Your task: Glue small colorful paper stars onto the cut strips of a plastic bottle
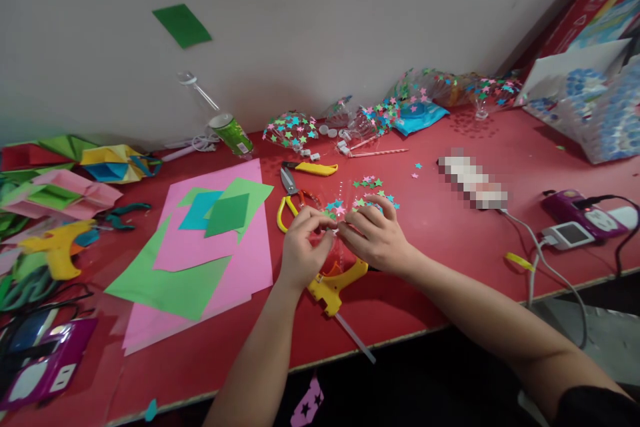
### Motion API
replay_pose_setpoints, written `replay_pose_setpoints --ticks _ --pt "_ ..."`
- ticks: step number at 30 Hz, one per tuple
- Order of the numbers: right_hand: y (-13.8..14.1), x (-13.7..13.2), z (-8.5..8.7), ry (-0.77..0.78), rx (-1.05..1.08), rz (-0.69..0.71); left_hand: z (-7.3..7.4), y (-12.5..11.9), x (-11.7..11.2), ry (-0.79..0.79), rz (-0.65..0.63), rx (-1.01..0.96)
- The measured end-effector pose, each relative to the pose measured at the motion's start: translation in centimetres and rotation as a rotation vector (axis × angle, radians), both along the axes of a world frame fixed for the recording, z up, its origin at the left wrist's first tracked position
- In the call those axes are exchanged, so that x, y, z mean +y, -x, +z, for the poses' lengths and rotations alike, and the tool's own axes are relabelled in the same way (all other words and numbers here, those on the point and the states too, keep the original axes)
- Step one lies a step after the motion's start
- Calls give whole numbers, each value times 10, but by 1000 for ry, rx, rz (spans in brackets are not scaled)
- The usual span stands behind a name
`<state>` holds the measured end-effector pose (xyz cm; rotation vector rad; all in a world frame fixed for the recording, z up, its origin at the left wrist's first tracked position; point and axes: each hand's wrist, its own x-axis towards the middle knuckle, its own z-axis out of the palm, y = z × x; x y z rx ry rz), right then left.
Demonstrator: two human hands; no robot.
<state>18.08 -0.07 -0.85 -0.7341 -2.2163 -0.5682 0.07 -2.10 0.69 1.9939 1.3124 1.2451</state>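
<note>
My left hand (pixel 304 248) and my right hand (pixel 376 235) meet over the red table, thumbs and fingers pinched close together. What they pinch is small and mostly covered by the fingers; clear plastic seems to show around it. Just beyond the fingertips are a pink paper star (pixel 341 211) and a loose scatter of small stars (pixel 369 182) in green, blue and pink. A yellow glue gun (pixel 330 292) lies below my hands, a clear glue stick (pixel 356 339) jutting from its back. Scissors with yellow and red handles (pixel 289 181) rest by my left hand, near a yellow utility knife (pixel 316 168).
Left of my hands lie pink paper sheets (pixel 250 260) under green and blue pieces. Star-covered clear ornaments (pixel 290 128) and a green can (pixel 231 135) line the wall. On the right sit a purple power strip (pixel 570 210) and a white cable (pixel 560 271). Another yellow glue gun (pixel 63 247) is far left.
</note>
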Motion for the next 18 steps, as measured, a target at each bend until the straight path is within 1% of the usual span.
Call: replay_pose_setpoints --ticks 5,8,13,15,18 --pt "-1 1 0 0 -16 16 -1 1 0 -17 -1 37" --pt "-1 0 2 -29 -27 33 -1 1 0 -27 -8 41" --pt "0 -1 4 -67 -15 94 -2 0 0 -43 -5 59" --pt "1 -2 4 -53 -10 78 -3 0 0 -41 4 79" --pt "1 -2 4 9 -7 24 -3 1 1 -40 23 85"
